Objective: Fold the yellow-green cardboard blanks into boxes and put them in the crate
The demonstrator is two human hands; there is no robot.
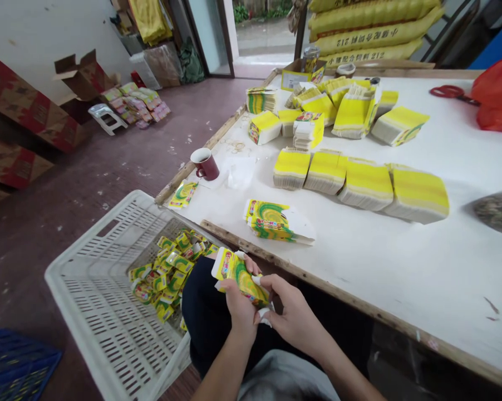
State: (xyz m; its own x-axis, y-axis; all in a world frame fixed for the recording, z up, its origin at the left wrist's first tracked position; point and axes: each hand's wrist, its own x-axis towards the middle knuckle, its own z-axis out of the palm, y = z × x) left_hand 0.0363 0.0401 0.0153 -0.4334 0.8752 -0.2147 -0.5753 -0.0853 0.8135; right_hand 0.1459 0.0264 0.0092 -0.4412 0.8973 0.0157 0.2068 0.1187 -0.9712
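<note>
Bare forearms [338,356] lie nearest the camera, reaching past a grey garment [288,379] toward one yellow-green printed carton [236,273]. Said carton is held above the lap, off the near edge of the tabletop [380,262]. Left hand [242,306]: wrapped about the carton's sides, thumb on one side, fingers on the other. Right hand [290,309]: thumb and forefinger pinching the carton's near end; white covers [265,317] noted on its fingertips. At the far end a pale flap stands unfolded.

Step in hand, in this inspector's judgement: closing the near end of the carton. Next move appears to call for a firm left grip while the right fingers tuck the end, then attention to the far flap.

Surroundings: a stack of flattened cartons [271,220] on the tabletop within reach; a white basket [94,231] beside the knee, containing made-up cartons [178,262].
</note>
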